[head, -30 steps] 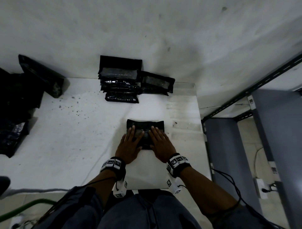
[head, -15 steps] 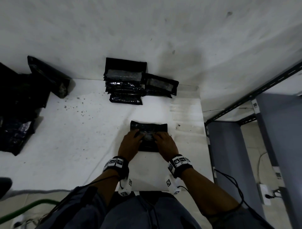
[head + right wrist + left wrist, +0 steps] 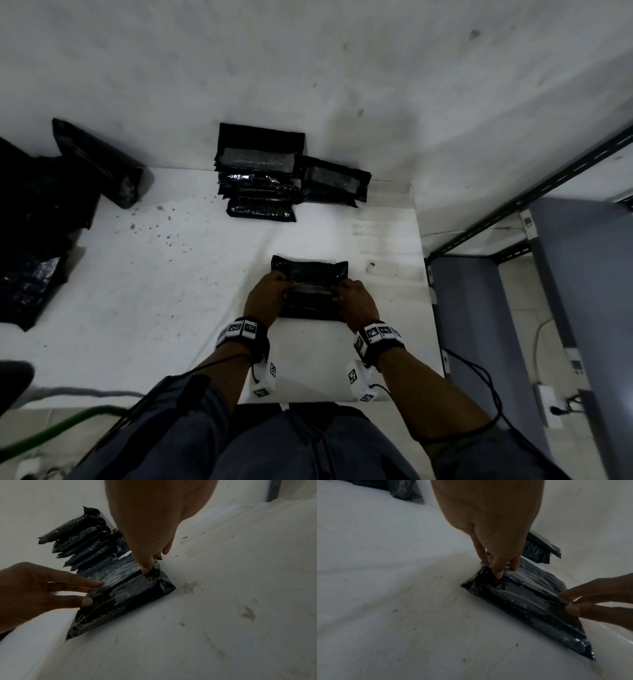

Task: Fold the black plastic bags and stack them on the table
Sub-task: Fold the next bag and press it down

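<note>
A partly folded black plastic bag [image 3: 310,270] lies flat on the white table [image 3: 137,308], close to the front edge. My left hand [image 3: 270,291] pinches the folded flap at the bag's left end, thumb and fingertips [image 3: 498,574] on the crease. My right hand [image 3: 352,294] pinches the same flap at the right end, thumb tip [image 3: 145,568] pressed on the plastic. In the wrist views the bag [image 3: 530,601] [image 3: 123,601] shows shiny creased layers. A stack of folded black bags [image 3: 260,181] leans against the wall behind, with another folded bag [image 3: 334,181] beside it.
A heap of loose black bags [image 3: 37,222] covers the table's left end. A grey metal shelf frame [image 3: 479,308] stands just past the table's right edge. Cables and a socket strip [image 3: 548,404] lie on the floor to the right.
My hands were lying flat, pressing the middle of the bag. They have moved apart to its two ends, and their fingers now curl and pinch the folded flap.
</note>
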